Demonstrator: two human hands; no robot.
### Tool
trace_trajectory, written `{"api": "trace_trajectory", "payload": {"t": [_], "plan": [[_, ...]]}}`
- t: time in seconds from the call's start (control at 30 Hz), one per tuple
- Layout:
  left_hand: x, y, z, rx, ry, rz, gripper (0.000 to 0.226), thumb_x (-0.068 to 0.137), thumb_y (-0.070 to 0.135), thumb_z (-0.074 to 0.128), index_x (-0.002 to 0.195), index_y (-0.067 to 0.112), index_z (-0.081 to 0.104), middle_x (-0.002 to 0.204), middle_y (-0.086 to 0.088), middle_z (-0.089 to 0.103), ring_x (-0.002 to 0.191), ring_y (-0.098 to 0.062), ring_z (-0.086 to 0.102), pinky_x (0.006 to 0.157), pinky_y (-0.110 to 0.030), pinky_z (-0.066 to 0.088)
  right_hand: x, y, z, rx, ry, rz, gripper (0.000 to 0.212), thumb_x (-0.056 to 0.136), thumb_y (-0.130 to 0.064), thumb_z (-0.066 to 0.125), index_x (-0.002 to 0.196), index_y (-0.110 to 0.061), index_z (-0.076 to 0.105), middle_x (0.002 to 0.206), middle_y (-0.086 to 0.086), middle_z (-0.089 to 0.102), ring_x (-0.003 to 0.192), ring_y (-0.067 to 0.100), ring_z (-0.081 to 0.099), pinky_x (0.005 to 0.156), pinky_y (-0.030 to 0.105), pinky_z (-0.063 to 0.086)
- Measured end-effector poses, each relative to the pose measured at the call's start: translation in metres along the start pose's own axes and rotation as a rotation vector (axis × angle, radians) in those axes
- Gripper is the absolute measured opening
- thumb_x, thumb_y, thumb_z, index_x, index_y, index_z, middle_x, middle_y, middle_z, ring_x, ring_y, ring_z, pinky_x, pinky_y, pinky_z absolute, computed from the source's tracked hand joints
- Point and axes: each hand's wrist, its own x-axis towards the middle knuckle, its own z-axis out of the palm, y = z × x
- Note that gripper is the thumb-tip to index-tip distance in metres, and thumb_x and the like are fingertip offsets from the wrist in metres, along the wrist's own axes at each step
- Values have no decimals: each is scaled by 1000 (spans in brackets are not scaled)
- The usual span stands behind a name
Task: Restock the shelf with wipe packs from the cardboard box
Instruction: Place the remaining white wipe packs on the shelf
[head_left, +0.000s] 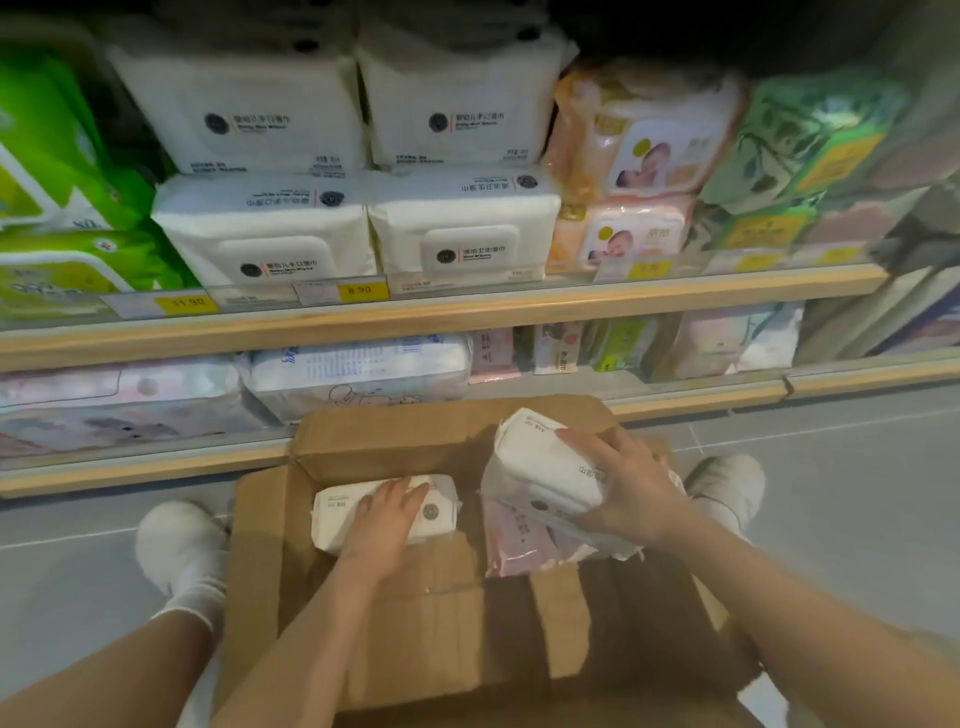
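Filling the upper half of the view, the shelf (441, 312) holds white wipe packs (363, 171) stacked two high in its middle, with green packs (57, 208) to the left and peach baby packs (639, 171) to the right; yellow price tags (358, 291) sit along its wooden front edge. A lower shelf (701, 400) carries more soft packs, blurred. Below, on the grey floor (857, 493), the cardboard box (415, 597) stands open between two white shoes (176, 545). Inside it, at the left, a flat white pack (337, 512) lies under the left hand (384, 519), whose fingers are stretched out and pressed flat on its top. At the right, a second white pack (540, 467) is tilted up above the box's far flap, gripped by the right hand (628, 483), fingers curled over its upper side and thumb beneath. Just under that pack, a pink pack (514, 540) rests inside the box.
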Motion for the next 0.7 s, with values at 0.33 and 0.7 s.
{"api": "trace_trajectory", "payload": {"t": [0.33, 0.7], "plan": [[33, -10, 14, 194, -16, 65, 89, 76, 40, 62, 149, 25, 14, 125, -7, 46, 115, -28, 39, 96, -39, 33, 14, 8, 22, 86, -58, -20, 97, 50, -53, 67, 138, -47, 27, 130, -5, 38, 119, 21, 31, 100, 47, 32], [-30, 17, -75, -1, 86, 140, 105, 63, 69, 54, 149, 33, 6, 126, -2, 43, 119, -23, 33, 96, -39, 32, -21, -7, -57, 44, 15, -104, 97, 56, -43, 76, 141, -43, 29, 113, -3, 38, 107, 21, 37, 94, 44, 37]]}}
